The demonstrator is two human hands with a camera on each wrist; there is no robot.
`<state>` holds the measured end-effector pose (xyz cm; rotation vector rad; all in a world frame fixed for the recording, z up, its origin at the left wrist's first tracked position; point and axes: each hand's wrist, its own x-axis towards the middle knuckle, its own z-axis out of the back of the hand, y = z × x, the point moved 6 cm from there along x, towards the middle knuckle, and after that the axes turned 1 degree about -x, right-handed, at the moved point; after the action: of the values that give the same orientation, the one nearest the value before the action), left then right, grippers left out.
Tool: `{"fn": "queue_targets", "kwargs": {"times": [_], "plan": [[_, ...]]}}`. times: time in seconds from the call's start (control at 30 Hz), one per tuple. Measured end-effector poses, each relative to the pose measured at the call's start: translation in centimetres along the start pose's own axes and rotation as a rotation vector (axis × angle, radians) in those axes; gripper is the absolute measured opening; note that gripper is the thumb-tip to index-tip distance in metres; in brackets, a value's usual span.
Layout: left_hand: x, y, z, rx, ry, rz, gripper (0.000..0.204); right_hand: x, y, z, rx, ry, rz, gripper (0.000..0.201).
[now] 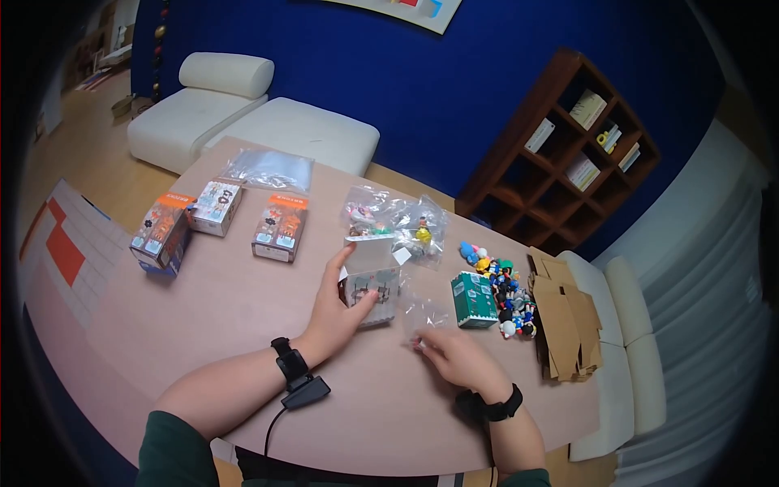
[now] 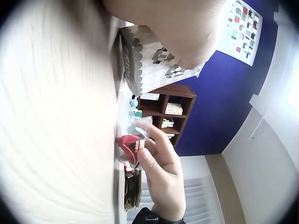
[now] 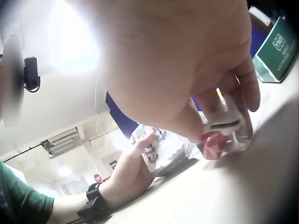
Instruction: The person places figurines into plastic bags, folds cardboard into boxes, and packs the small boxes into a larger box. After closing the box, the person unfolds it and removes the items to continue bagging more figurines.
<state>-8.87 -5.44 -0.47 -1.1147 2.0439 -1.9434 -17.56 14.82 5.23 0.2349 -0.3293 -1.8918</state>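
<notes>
The left hand [image 1: 331,316] grips a grey-white patterned box [image 1: 372,284] whose top flaps stand open; the thumb lies on its front. In the left wrist view the box [image 2: 156,60] shows a scalloped grey edge. To its right, the right hand [image 1: 466,361] pinches a clear plastic bag [image 1: 423,312] low over the table. A red item [image 2: 131,148] with white marks shows inside the bag in the left wrist view, between the right hand's thumb and fingers. The same red item [image 3: 215,144] appears blurred under the fingers in the right wrist view.
Orange-topped boxes [image 1: 280,227] and a white box [image 1: 216,207] stand at the left. Bagged figures [image 1: 422,231] lie behind the held box. A green box [image 1: 474,299], loose figures [image 1: 507,292] and flattened cardboard [image 1: 564,325] are on the right. Empty plastic [image 1: 272,170] lies at the back.
</notes>
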Motion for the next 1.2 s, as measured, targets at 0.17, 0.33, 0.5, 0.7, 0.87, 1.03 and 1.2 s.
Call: {"fn": "queue_targets", "kwargs": {"times": [0.17,0.33,0.5,0.7,0.87,1.03,1.2], "plan": [[-0.1,-0.4,0.1,0.026,0.004,0.027,0.077,0.2,-2.4,-0.2,0.262,-0.102,-0.226,0.021],[-0.1,-0.5,0.1,0.007,0.000,0.016,0.075,0.4,-3.4,-0.7,0.030,-0.268,-0.077,0.019],[-0.1,-0.5,-0.1,-0.012,0.014,0.044,0.077,0.5,-0.8,0.8,-0.145,-0.419,-0.058,0.016],[-0.5,-1.4,-1.0,0.014,0.088,0.008,0.081,0.4,-0.8,-0.4,-0.023,-0.241,-0.066,0.025],[-0.5,-0.5,-0.9,-0.007,0.109,0.076,0.079,0.1,-0.8,0.1,0.063,-0.133,-0.074,0.021],[-0.6,-0.6,-1.0,-0.059,0.109,0.100,0.076,0.9,-1.9,-0.6,0.141,-0.142,0.015,0.019],[-0.4,-1.1,-1.0,-0.065,0.106,0.069,0.076,1.8,-2.3,0.0,0.025,-0.336,-0.082,0.012]]}}
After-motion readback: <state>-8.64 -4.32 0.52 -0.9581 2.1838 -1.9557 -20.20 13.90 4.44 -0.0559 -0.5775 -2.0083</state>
